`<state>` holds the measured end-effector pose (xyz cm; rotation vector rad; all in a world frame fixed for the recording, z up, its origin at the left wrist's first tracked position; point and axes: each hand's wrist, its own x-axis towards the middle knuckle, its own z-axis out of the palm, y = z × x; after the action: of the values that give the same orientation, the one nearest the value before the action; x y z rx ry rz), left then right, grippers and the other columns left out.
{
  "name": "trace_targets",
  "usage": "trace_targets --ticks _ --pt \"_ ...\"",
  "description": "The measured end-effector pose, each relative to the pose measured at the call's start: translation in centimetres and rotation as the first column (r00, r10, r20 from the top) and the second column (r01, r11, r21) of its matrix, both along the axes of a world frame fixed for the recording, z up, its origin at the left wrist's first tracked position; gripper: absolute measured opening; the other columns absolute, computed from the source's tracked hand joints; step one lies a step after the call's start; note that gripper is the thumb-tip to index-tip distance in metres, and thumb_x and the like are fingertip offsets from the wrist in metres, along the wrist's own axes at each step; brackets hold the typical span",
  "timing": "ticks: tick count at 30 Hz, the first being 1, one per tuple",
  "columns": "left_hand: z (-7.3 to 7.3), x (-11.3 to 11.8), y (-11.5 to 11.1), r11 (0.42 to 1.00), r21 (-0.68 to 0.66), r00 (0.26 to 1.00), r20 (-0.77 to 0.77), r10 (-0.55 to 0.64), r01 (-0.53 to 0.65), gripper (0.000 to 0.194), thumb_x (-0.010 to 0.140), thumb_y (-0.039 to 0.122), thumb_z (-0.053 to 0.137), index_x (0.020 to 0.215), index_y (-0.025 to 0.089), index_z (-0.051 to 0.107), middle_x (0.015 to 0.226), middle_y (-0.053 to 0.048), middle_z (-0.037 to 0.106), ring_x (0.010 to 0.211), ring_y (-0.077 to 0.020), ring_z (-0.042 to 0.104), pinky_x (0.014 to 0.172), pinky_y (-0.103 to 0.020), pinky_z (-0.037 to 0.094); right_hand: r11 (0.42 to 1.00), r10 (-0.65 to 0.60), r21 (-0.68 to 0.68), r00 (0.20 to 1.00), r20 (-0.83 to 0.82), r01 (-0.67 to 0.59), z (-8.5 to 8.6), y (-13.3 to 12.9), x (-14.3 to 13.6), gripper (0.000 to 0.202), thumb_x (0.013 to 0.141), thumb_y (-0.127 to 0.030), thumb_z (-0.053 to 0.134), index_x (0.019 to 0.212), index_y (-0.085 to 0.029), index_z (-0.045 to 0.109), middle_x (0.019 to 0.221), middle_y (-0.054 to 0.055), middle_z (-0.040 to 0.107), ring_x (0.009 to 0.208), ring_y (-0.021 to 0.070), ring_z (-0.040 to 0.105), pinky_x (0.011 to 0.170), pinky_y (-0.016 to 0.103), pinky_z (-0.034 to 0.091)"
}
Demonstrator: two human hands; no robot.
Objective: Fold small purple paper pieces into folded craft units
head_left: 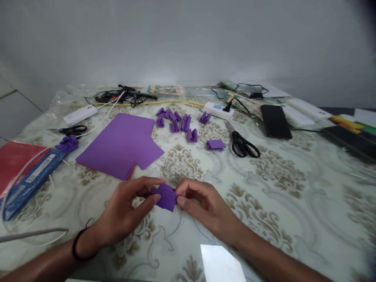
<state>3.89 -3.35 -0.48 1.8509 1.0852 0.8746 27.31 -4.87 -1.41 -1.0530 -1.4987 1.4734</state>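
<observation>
A small folded piece of purple paper [167,199] is held just above the patterned tablecloth. My left hand [129,207] pinches its left side between thumb and fingers. On the right side, my right hand [205,205] grips its edge with thumb and forefinger. Beyond my hands lies a stack of purple paper sheets [120,141], with a bit of red showing beneath. Several folded purple paper pieces [185,122] are grouped at the middle back. A flatter folded purple piece [216,145] rests nearer the black-handled scissors [242,145].
At left are a red packet [22,160], a blue box [35,180], a crumpled purple paper piece [68,143] and small scissors [73,130]. A power strip [219,111] and phone [276,121] lie at back right. Cables run along the wall side. A white patch [221,264] shows in front.
</observation>
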Motion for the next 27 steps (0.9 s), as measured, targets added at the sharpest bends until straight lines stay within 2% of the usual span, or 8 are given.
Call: trace_targets --ticks 9,12,15,21,23,25,27 --pt "0.4 0.2 -0.3 1.0 -0.03 1.0 0.005 -0.001 0.001 0.025 0.095 0.023 0.072 0.119 0.028 0.078 0.082 0.002 0.076 0.071 -0.0146 0.068 0.067 -0.023 0.055 0.999 -0.034 -0.033 0.999 0.019 0.034 0.2 0.2 -0.3 0.024 0.096 -0.038 0.067 0.08 -0.02 0.064 0.068 -0.003 0.055 0.065 0.0148 0.049 0.062 0.028 0.037" --pt "0.0 0.2 -0.2 0.995 -0.097 0.998 0.059 -0.005 0.011 0.03 0.095 0.025 0.072 0.125 0.029 0.075 0.077 0.003 0.067 0.07 -0.0145 0.064 0.066 -0.023 0.054 0.998 -0.044 -0.046 0.999 0.03 0.045 0.1 0.1 -0.3 0.026 0.094 -0.039 0.069 0.076 -0.021 0.062 0.068 -0.002 0.056 0.064 0.0148 0.049 0.061 0.028 0.038" --pt "-0.4 0.3 -0.1 0.98 -0.198 0.993 0.121 -0.012 0.036 0.035 0.094 0.029 0.074 0.129 0.028 0.069 0.083 0.001 0.066 0.074 -0.0157 0.064 0.068 -0.025 0.055 0.996 -0.051 -0.068 0.998 0.041 0.054 0.2 0.1 -0.3 0.027 0.092 -0.039 0.07 0.074 -0.021 0.061 0.068 -0.002 0.055 0.064 0.0146 0.048 0.059 0.027 0.037" --pt "-0.7 0.6 -0.1 0.973 -0.232 0.986 0.162 0.05 -0.011 0.024 0.092 0.027 0.077 0.11 0.027 0.063 0.081 0.004 0.067 0.074 -0.0152 0.066 0.068 -0.024 0.055 0.998 -0.051 -0.045 0.997 0.063 0.054 0.3 0.1 -0.6 0.026 0.096 -0.036 0.066 0.076 -0.021 0.059 0.068 -0.004 0.051 0.064 0.014 0.047 0.061 0.028 0.038" --pt "-0.8 0.6 -0.1 0.975 -0.222 0.988 0.151 0.045 -0.01 0.022 0.092 0.025 0.076 0.11 0.027 0.063 0.083 0.004 0.071 0.076 -0.0156 0.069 0.071 -0.025 0.057 0.998 -0.057 -0.019 0.995 0.076 0.059 0.1 0.1 -0.6 0.018 0.096 -0.033 0.066 0.083 -0.021 0.06 0.073 -0.003 0.053 0.068 0.0144 0.05 0.064 0.028 0.041" --pt "-0.8 0.6 -0.2 0.98 -0.201 0.99 0.14 0.017 0.011 0.023 0.093 0.023 0.075 0.112 0.028 0.063 0.088 0.003 0.074 0.08 -0.0165 0.071 0.073 -0.026 0.058 0.997 -0.07 -0.011 0.995 0.069 0.071 0.0 0.0 -0.7 0.012 0.095 -0.03 0.069 0.101 -0.022 0.063 0.084 -0.002 0.058 0.074 0.0152 0.055 0.069 0.028 0.046" --pt "-1.0 0.6 -0.4 0.985 -0.171 0.993 0.12 -0.005 0.026 0.024 0.094 0.024 0.074 0.115 0.028 0.062 0.091 0.002 0.076 0.082 -0.0173 0.073 0.074 -0.026 0.058 0.998 -0.059 -0.02 0.997 0.057 0.06 -0.1 -0.1 -0.8 0.027 0.093 -0.03 0.072 0.116 -0.023 0.061 0.095 0.0 0.062 0.08 0.0164 0.06 0.074 0.03 0.05"
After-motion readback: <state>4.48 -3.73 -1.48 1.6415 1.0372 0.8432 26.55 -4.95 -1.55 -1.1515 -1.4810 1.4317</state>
